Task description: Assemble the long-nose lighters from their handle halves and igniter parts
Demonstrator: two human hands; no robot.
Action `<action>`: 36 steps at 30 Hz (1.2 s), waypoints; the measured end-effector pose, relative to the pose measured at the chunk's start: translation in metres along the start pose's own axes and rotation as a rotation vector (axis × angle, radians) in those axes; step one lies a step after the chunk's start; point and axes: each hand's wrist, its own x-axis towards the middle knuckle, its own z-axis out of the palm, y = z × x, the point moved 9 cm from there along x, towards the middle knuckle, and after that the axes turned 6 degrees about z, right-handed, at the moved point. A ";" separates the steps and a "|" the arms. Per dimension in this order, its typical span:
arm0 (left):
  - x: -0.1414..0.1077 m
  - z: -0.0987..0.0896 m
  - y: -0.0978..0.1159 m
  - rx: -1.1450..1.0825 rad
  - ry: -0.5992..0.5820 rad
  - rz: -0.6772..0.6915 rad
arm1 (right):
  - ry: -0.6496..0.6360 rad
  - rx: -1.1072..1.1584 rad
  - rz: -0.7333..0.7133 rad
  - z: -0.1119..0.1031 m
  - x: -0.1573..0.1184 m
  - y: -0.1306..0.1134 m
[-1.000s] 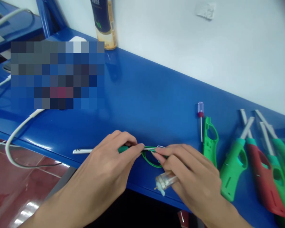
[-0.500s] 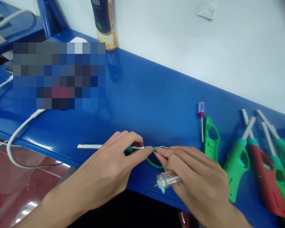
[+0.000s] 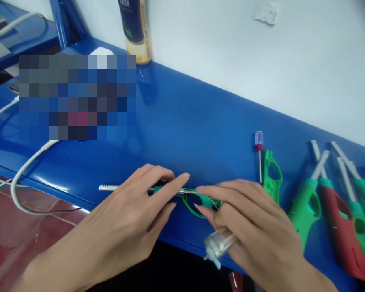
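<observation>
A partly assembled utility lighter lies on the blue table, with a thin metal tube pointing left and an open green handle half at its right end. My left hand is closed loosely over the tube, thumb on the near side, fingers across it. My right hand keeps a clear fuel tank with a pale blue lever in its curled lower fingers. Its thumb and index finger are apart at the green handle half, where a thin white wire shows. Part of the handle is hidden under this hand.
To the right lie a screwdriver, another green handle half and several lighters, including a red one. A bottle stands against the wall. A white cable hangs over the table's left edge near a blurred-out area.
The left thumb and index finger have come apart and drawn back left from the right fingertips. My right thumb and index finger have opened, uncovering more of the green handle. The tank has tilted.
</observation>
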 end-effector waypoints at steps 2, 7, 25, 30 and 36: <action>-0.002 -0.002 -0.003 0.004 -0.001 -0.019 | -0.070 0.063 -0.004 0.006 0.003 0.000; -0.007 0.000 -0.006 -0.046 -0.025 0.038 | -0.124 0.157 -0.008 0.014 0.009 0.003; 0.002 0.008 -0.011 -0.070 -0.031 -0.022 | -0.138 0.432 0.281 0.019 0.009 0.029; 0.003 0.009 -0.012 -0.075 -0.011 -0.030 | -0.064 0.383 0.259 0.013 0.010 0.027; 0.003 0.005 -0.006 -0.068 0.026 0.003 | -0.032 0.328 0.197 0.009 0.014 0.022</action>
